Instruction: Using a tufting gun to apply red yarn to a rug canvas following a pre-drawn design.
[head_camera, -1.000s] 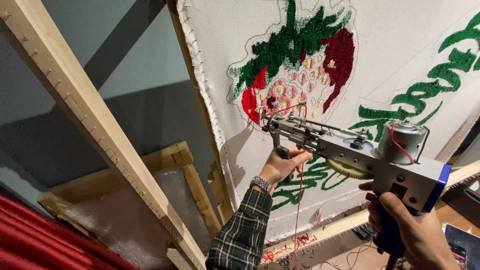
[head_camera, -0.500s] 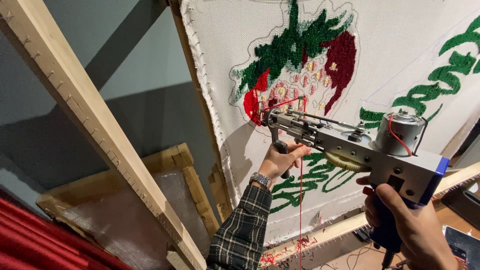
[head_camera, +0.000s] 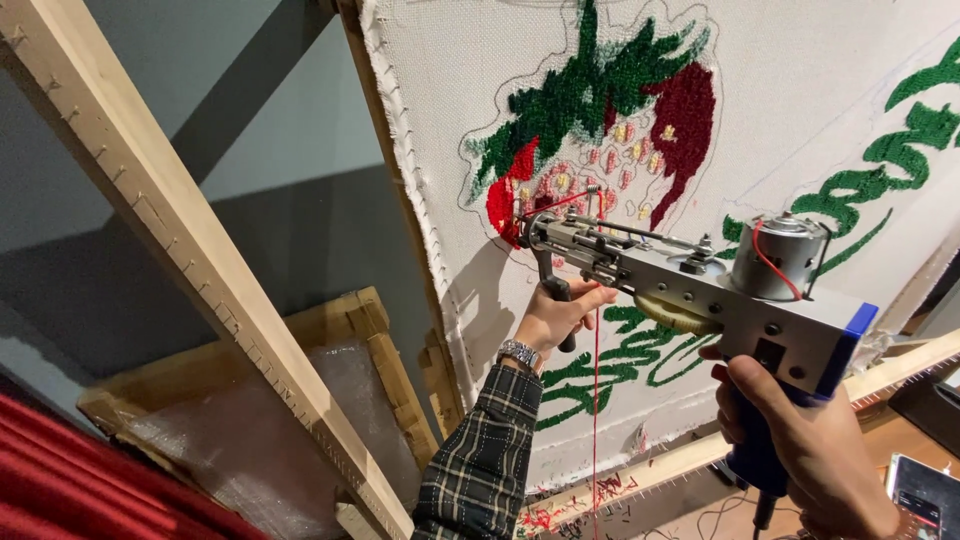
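Nearest the camera, the right hand (head_camera: 800, 450) is clenched around the blue rear grip of one tufting gun (head_camera: 700, 285), a grey metal tool with a round motor on top; the bottom of that grip and the wrist run off the lower edge. Further along, the left hand (head_camera: 558, 312) grasps the gun's black front handle from below, a wristwatch (head_camera: 518, 352) and a plaid sleeve (head_camera: 485, 460) showing behind it. A single red yarn (head_camera: 596, 400) hangs straight down from the gun's front; where it ends among the scraps below is hard to make out. The gun's tip meets the white cloth (head_camera: 800, 80) at the lower left of one strawberry design (head_camera: 610, 140), partly filled with red and green pile, its middle only outlined. Green tufted lettering (head_camera: 900, 170) is cut off at the right edge and partly hidden by the gun. Two wooden frames show: the one (head_camera: 400, 250) stretching the cloth, and another beam (head_camera: 180, 250) slanting across the left. Farthest left, a red cloth (head_camera: 90, 480) is cropped by the corner.
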